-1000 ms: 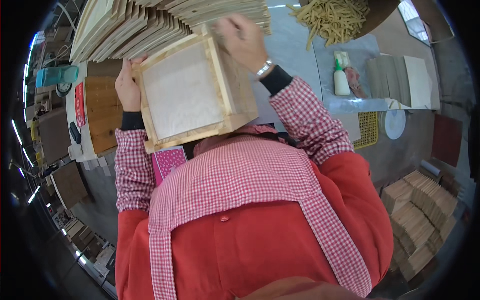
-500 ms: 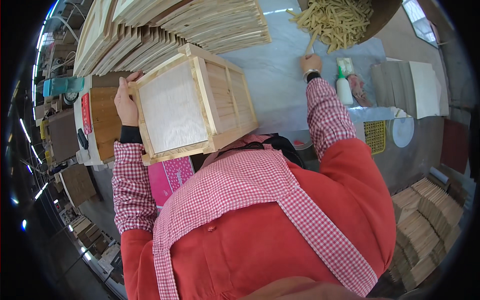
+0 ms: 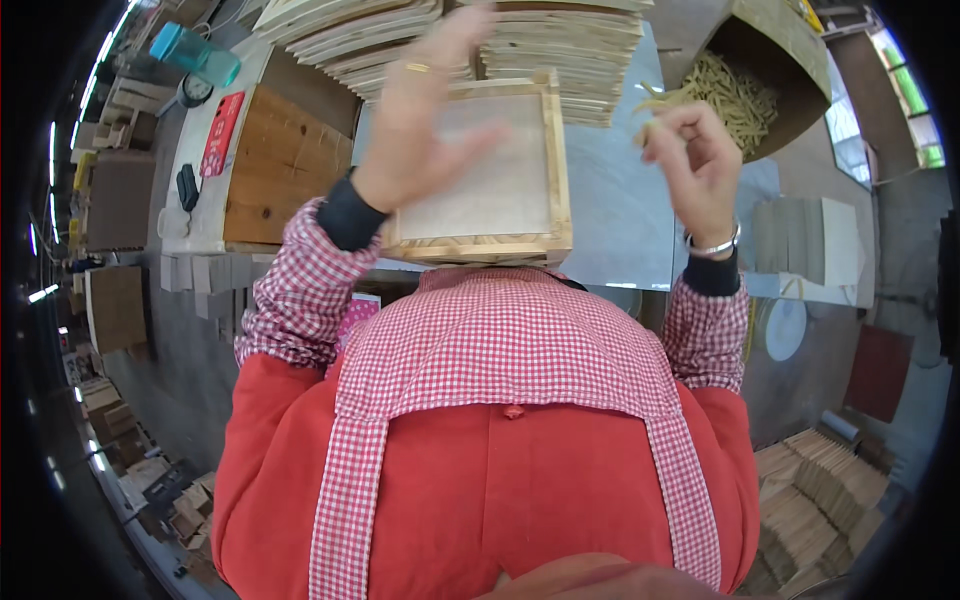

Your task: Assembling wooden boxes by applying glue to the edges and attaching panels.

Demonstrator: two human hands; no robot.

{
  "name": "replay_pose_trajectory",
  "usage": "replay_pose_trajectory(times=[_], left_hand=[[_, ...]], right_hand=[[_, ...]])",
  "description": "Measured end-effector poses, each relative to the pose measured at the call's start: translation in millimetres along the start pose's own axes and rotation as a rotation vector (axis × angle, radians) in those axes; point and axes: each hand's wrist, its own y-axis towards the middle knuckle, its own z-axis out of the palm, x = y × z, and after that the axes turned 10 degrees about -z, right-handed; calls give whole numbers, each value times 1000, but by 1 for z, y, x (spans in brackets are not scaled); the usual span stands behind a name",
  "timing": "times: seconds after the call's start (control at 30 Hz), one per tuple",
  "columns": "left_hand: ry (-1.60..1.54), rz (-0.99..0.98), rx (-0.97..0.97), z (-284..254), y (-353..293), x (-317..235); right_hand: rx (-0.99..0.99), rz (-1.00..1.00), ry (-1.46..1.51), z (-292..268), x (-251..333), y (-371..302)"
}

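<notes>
A square wooden box frame with a pale flat panel lies on the table in front of me. Smeared by motion, my left hand is over its left part, with fingers stretched out and thumb apart, holding nothing. To the right of the frame, my right hand is raised with its fingers curled in a pinch. A pale thin strip shows at its fingertips, partly hidden. Just beyond that hand, a heap of similar strips spills from a brown cardboard box.
Stacks of thin wooden panels stand behind the frame. Grey boards lie at the right. At the left, a wooden box, a red case and a blue bottle are around a side table. More wooden pieces are stacked at lower right.
The box frame has turned and now lies squarer in front of me, farther right. My left hand has let go of its edge. My right hand has lifted off the table with a strip.
</notes>
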Motion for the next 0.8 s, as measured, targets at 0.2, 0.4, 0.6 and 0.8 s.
replay_pose_trajectory(times=[0.2,0.4,0.6,0.8], left_hand=[[-51,144,415,-14,-21,-13],[-1184,-742,782,-47,-46,8],[-1094,-751,462,-33,-42,-16],[-164,-338,629,-66,-40,40]], right_hand=[[497,-247,-13,61,64,19],[727,-81,40,68,70,25],[673,-133,12,81,68,45],[767,-296,-266,54,28,73]])
